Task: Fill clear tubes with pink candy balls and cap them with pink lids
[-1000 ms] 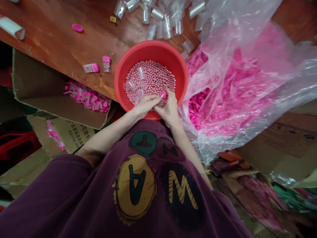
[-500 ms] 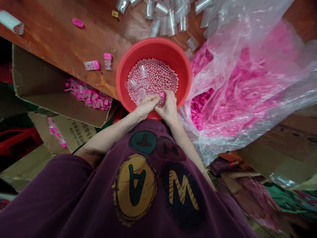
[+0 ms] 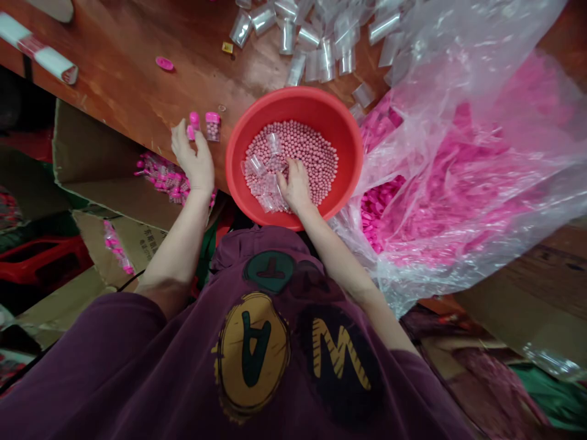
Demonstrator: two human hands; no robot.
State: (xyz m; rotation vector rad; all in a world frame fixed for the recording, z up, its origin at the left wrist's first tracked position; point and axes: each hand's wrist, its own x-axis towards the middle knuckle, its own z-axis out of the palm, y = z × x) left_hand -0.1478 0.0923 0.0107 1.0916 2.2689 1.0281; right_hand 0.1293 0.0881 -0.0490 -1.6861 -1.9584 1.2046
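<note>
A red plastic bowl (image 3: 353, 153) holds many small pink balls (image 3: 307, 140) and several clear little containers (image 3: 257, 165). My right hand (image 3: 297, 188) is inside it, fingertips down at the balls and thumb apart, beside the clear containers; no object shows in its grasp. At the table's front edge, my left hand (image 3: 195, 162) has its thumb and fingers spread around two pink caps, an upper cap (image 3: 194, 119) and a lower cap (image 3: 190, 132). The hand hides what is below these caps. Just right of it is a filled container with a pink lid (image 3: 213, 126).
Clear empty tubes (image 3: 328, 58) lie at the back of the table. To the right is a big plastic bag (image 3: 440, 183) of pink caps. An open carton (image 3: 105, 189) with filled containers stands below left. A loose pink cap (image 3: 165, 63) lies farther back.
My hands have parted from the capped container they held over the bowl. The left has moved out to the table edge; the right has shifted left inside the bowl. The view has shifted slightly.
</note>
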